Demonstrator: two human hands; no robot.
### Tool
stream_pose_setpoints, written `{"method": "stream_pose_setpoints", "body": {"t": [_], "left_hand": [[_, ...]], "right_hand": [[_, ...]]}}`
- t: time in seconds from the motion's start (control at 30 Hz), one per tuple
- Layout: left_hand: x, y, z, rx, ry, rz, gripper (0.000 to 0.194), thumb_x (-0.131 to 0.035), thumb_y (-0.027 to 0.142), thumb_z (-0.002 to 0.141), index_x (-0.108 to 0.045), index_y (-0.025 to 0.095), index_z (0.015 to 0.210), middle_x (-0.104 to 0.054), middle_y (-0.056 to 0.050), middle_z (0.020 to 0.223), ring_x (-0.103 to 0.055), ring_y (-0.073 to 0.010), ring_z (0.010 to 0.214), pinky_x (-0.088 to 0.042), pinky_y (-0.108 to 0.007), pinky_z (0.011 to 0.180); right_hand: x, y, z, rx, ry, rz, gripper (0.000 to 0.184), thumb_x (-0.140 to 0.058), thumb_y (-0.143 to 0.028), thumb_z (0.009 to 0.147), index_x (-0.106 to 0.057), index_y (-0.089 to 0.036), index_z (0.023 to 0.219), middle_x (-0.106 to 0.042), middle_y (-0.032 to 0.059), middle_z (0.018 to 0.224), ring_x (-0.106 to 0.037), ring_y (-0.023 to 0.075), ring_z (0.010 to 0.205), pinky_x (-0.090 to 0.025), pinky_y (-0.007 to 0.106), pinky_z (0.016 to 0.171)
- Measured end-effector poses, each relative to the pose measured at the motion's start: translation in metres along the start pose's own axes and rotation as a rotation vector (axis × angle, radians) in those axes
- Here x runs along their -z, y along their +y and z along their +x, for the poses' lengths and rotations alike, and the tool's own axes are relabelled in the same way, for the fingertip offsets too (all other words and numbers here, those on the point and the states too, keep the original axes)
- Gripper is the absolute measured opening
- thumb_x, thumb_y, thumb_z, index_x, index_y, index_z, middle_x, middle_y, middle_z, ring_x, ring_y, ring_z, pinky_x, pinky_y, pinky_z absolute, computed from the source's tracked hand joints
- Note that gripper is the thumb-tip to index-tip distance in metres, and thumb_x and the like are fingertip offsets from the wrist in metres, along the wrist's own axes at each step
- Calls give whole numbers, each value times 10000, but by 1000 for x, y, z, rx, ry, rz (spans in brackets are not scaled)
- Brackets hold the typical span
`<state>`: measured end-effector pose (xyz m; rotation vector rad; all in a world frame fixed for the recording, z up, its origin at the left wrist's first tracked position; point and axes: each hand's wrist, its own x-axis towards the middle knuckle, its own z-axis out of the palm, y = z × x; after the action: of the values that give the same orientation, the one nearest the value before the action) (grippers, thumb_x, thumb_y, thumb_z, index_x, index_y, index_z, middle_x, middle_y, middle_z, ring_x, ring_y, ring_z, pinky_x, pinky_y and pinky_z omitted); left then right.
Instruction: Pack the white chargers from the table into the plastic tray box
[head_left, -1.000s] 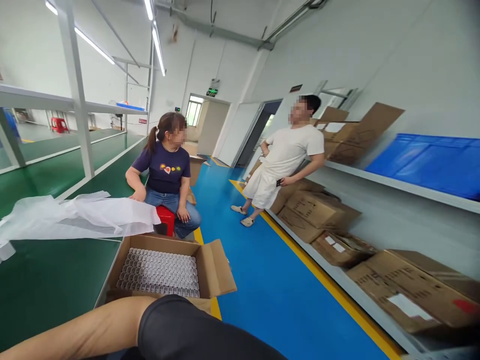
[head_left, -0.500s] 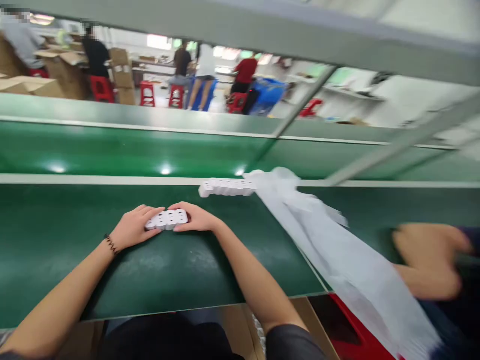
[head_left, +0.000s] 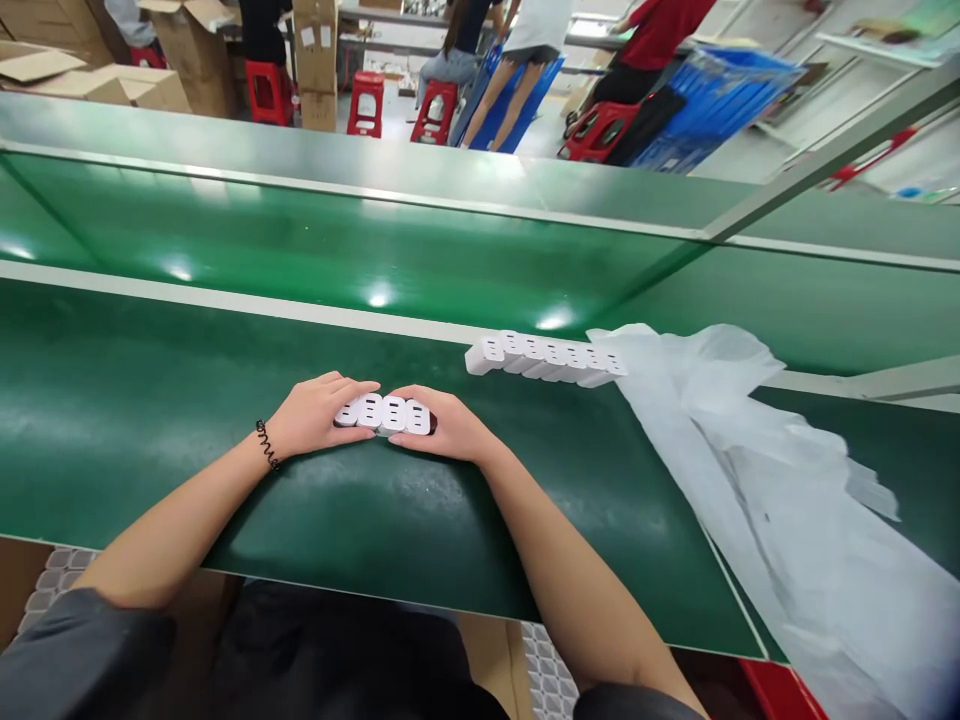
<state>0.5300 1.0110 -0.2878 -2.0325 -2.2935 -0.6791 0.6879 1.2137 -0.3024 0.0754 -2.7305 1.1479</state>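
A short row of white charger blocks [head_left: 393, 413] stands on the green work surface, dark port slots facing up. My left hand [head_left: 313, 412], with a dark coiled band at its wrist, is closed around the left end of the row. The opposite end is gripped by my right hand [head_left: 448, 424]. Fingers and thumbs press along the long sides, and parts of the end blocks are hidden behind them. Farther back and to the right, a longer row of similar white charger blocks [head_left: 551, 358] stands apart from both hands.
Thin white plastic sheeting [head_left: 780, 500] drapes over the right side of the green bench [head_left: 330, 520], touching the far row's end. A pale rail [head_left: 247, 300] runs along the back. Beyond are people, red stools [head_left: 365, 103], cardboard boxes [head_left: 150, 90] and a blue bin [head_left: 712, 100].
My view has tilted down and shifted left, so the bench things sit farther right in the picture. A co-worker's arm at the right has left view. Both hands keep hold of the blocks.
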Motion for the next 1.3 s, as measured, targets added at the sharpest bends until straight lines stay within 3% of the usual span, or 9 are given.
{"method": "stream_pose_setpoints", "body": {"t": [0.17,0.73,1.0,1.3], "left_hand": [[0,1,1,6,-6,-27,510,-602,579,873,-620,204,1218,-715,-68,1049,-655,-211,908,-536,-324,760],[1,4,1,-10,9,-9,506,-594,574,879,-615,211,1231,-717,-66,1049,-658,-205,917,-538,-314,772],[-2,3,1,-139,124,15,448,-563,514,931,-596,181,1230,-725,-62,1067,-662,-175,906,-550,-292,779],[6,9,3,-222,233,33,397,-562,454,949,-568,212,1264,-724,-54,1102,-669,-176,910,-561,-316,823]], "right_hand": [[0,-2,0,3,3,-8,457,-722,-465,779,-607,-227,1152,-720,60,1095,-690,206,927,-537,324,824],[-1,-4,-3,9,13,-85,457,-708,-487,796,-601,-241,1165,-715,58,1091,-689,215,915,-533,328,777],[-3,-5,-4,100,100,-233,392,-670,-480,830,-618,-242,1137,-741,57,1034,-708,213,842,-527,316,670],[1,-13,-5,196,183,-325,368,-625,-466,871,-616,-247,1166,-742,73,1085,-717,225,932,-559,331,757]]}}
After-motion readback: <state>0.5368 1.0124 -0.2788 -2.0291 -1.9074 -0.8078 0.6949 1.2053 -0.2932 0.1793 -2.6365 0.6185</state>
